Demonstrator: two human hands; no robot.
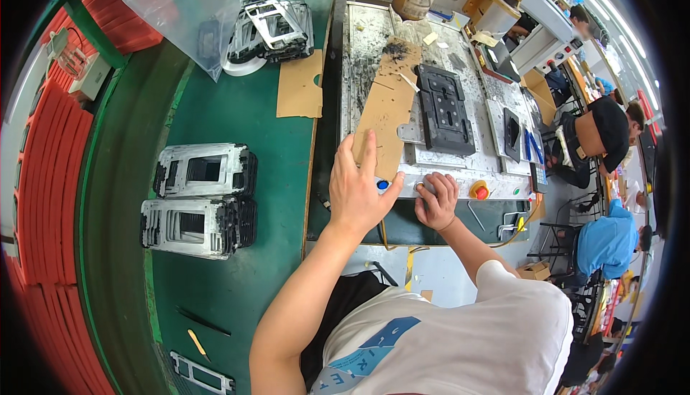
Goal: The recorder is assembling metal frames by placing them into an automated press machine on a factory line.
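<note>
My left hand (357, 186) lies flat with fingers spread on the front edge of a grey metal press table (460, 168), its thumb by a blue button (382, 185) and its fingertips on a long brown cardboard strip (388, 104). My right hand (436, 201) is curled, with its fingers pressing on the front panel next to a red round button (480, 191). A dark rectangular fixture plate (443, 109) sits on the press table behind both hands. Neither hand holds anything.
Two stacks of silver metal frames (201, 197) lie on the green bench (237, 280) at my left, another pile (273, 28) beside a clear plastic bag (172, 7) farther back. Red trays (43, 201) line the left edge. Seated people (607, 132) work at right.
</note>
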